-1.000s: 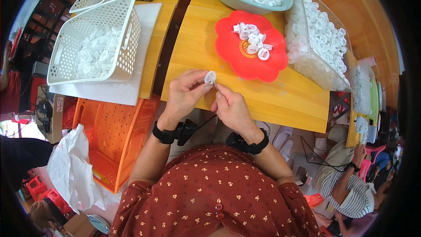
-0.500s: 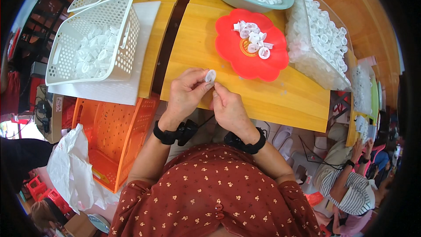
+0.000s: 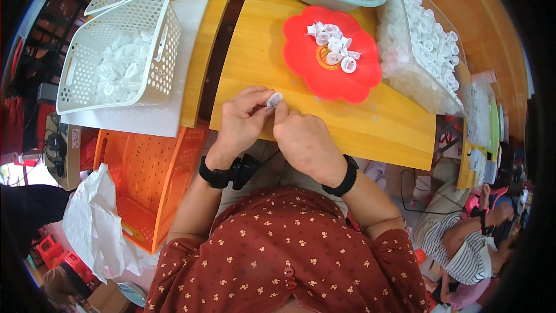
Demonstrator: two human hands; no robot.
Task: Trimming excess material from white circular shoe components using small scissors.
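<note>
Above the near edge of the yellow table, my left hand (image 3: 239,120) pinches a small round white plastic part (image 3: 274,99) between thumb and fingers. Its round face is tilted up. My right hand (image 3: 310,142) presses against the part's right side with its fingers curled closed; whether something small sits in those fingertips is hidden. Beyond my hands lies a red flower-shaped plate (image 3: 353,88) bearing several similar white plastic parts (image 3: 335,43). Each wrist wears a black band.
A white perforated basket (image 3: 161,75) of white pieces stands left on a white foam sheet (image 3: 194,29). A teal basin (image 3: 347,4) and a clear bin (image 3: 405,84), both full of white parts, stand behind the plate. An orange crate (image 3: 168,197) sits lower left. Another person (image 3: 463,249) works at right.
My right hand has rolled over, back now upward, its elbow swung outward, and has come closer to the part. The white part in my left hand has tilted and dropped slightly.
</note>
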